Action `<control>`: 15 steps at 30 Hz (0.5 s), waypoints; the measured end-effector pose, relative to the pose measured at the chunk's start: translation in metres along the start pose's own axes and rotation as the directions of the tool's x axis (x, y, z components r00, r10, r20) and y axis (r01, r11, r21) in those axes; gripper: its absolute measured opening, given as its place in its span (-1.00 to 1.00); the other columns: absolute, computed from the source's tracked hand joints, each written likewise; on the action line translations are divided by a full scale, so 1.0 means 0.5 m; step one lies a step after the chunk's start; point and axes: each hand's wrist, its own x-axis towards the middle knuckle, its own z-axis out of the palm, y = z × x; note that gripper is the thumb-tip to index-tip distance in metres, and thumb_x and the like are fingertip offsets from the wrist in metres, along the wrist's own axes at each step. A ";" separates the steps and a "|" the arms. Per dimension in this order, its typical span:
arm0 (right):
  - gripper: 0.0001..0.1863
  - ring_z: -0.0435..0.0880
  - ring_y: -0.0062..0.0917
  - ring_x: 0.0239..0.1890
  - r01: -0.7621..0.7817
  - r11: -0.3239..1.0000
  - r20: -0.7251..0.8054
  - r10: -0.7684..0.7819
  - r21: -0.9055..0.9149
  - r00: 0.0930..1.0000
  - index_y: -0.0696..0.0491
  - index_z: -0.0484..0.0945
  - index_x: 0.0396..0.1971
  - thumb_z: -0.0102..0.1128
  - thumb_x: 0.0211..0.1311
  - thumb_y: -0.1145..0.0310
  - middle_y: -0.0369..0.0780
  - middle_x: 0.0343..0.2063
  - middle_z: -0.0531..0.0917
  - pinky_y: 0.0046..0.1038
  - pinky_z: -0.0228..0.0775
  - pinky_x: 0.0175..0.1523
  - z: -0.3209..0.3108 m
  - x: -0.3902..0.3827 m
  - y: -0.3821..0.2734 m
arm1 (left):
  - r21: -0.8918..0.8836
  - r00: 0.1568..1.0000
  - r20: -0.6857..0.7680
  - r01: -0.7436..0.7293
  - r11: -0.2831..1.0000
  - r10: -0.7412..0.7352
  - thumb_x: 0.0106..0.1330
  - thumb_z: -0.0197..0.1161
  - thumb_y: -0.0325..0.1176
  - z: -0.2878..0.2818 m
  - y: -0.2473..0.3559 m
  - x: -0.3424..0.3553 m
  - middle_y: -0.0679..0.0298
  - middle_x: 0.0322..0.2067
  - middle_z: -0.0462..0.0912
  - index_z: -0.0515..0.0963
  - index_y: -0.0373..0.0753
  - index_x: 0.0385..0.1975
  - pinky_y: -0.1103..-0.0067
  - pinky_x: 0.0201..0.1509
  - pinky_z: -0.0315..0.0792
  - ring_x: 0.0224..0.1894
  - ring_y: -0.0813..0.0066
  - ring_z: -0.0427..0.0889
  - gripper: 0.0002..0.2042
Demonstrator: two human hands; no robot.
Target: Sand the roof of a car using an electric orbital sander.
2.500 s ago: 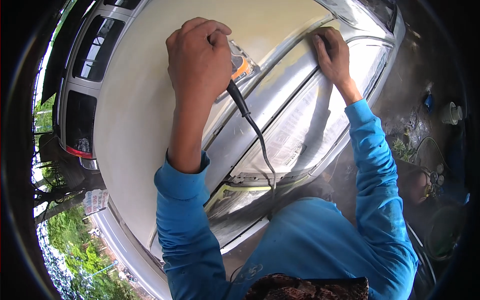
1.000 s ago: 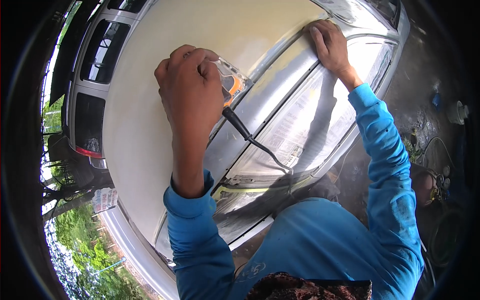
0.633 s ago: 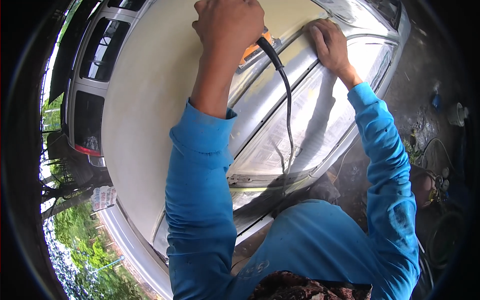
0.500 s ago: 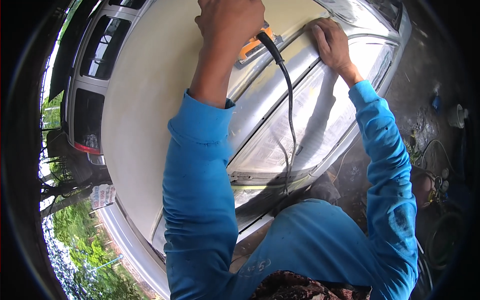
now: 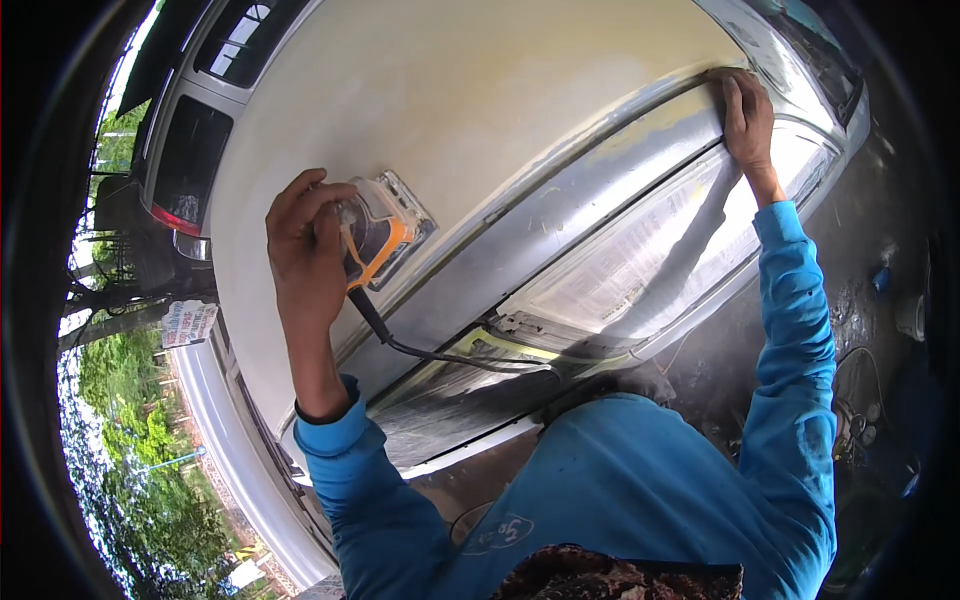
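My left hand (image 5: 308, 240) is closed around the body of an orange and grey electric sander (image 5: 398, 240). The sander's flat pad rests on the dusty, cream-coloured roof (image 5: 480, 110) of a car, close to the roof's side edge. From its lower end a black power cord (image 5: 440, 354) trails over the car's side toward my body. Farther forward along the roof edge lies my right hand (image 5: 748, 118), empty, with its fingers bent over the bare trim by the roof channel. Its fingertips are partly hidden.
Paper masking (image 5: 620, 265) covers the side windows below the roof. Beyond the roof at left stands a silver vehicle (image 5: 190, 140) with dark windows. A white bucket (image 5: 911, 318) and a blue object (image 5: 881, 279) are on the dark floor at right.
My left hand has brought the sander back along the roof, to the left and nearer my body, with the cord following. My right hand keeps its place by the roof edge as the view shifts.
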 end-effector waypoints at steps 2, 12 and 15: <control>-0.68 0.62 -0.11 -0.07 -0.015 1.000 0.002 0.015 0.021 1.000 0.12 0.68 -0.20 -0.04 0.46 0.28 -0.08 -0.16 0.70 -0.28 0.40 0.15 -0.001 -0.001 0.000 | -0.068 0.998 -0.011 0.056 0.996 -0.057 0.37 0.04 -0.57 -0.034 -0.032 -0.022 0.16 0.12 0.55 0.73 -0.21 -0.18 0.42 0.16 0.48 0.19 0.32 0.51 -0.73; -0.69 0.61 -0.10 -0.06 0.006 1.000 -0.046 -0.007 -0.020 0.999 0.09 0.69 -0.19 -0.03 0.46 0.26 -0.10 -0.15 0.70 -0.25 0.40 0.16 0.003 -0.003 -0.004 | 0.123 0.990 0.004 -0.143 0.982 0.143 0.34 0.07 -0.49 0.103 0.089 0.067 0.28 0.07 0.59 0.74 -0.14 -0.21 0.39 0.17 0.49 0.20 0.28 0.46 -0.75; -0.68 0.61 -0.10 -0.06 0.002 1.000 -0.018 -0.002 -0.010 1.000 0.09 0.69 -0.18 -0.04 0.46 0.26 -0.11 -0.14 0.70 -0.26 0.39 0.16 0.004 -0.004 -0.004 | 0.107 0.982 0.026 -0.189 0.976 0.187 0.32 0.08 -0.41 0.172 0.148 0.120 0.36 -0.01 0.65 0.75 -0.12 -0.25 0.32 0.23 0.43 0.20 0.21 0.41 -0.76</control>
